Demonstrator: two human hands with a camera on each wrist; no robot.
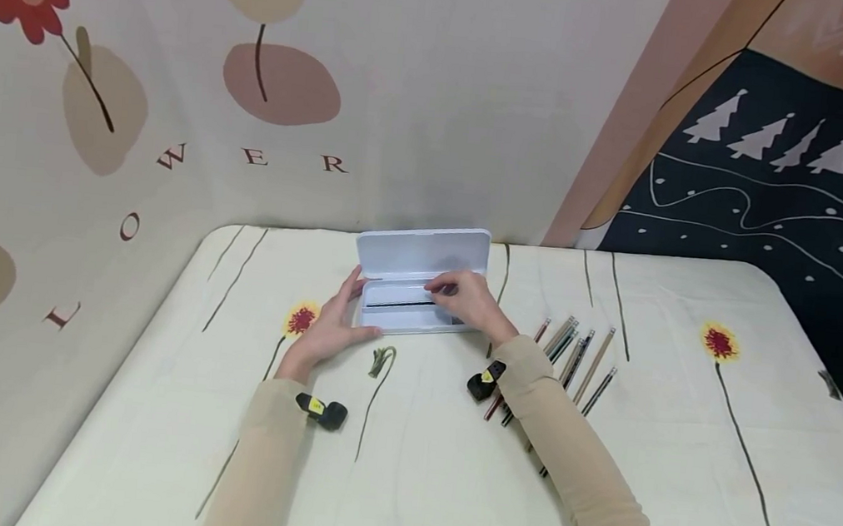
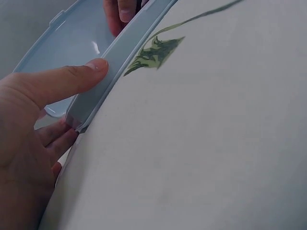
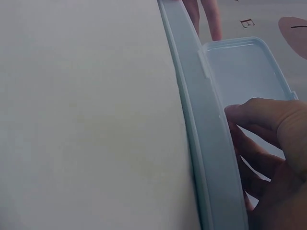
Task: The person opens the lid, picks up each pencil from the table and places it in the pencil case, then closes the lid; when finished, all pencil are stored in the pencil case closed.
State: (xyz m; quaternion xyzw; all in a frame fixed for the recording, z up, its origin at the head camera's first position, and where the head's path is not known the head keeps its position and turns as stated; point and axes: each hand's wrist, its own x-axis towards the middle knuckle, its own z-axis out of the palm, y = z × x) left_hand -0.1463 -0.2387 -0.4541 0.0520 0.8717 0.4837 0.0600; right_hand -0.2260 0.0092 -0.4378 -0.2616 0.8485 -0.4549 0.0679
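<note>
A pale blue pencil case stands with its lid raised at the back of the table. One dark pencil lies lengthwise inside. My left hand grips the case's left end, thumb on the front wall and fingers around the end, as the left wrist view shows on the hand. Over the right part of the case, my right hand has its fingers bent down into it. In the right wrist view the front wall hides the fingertips of that hand, so what they touch cannot be seen.
Several pencils lie loosely fanned beside and partly under my right forearm. A white cloth with printed flowers covers the table. Behind it hang a pale printed curtain and a dark cloth with trees.
</note>
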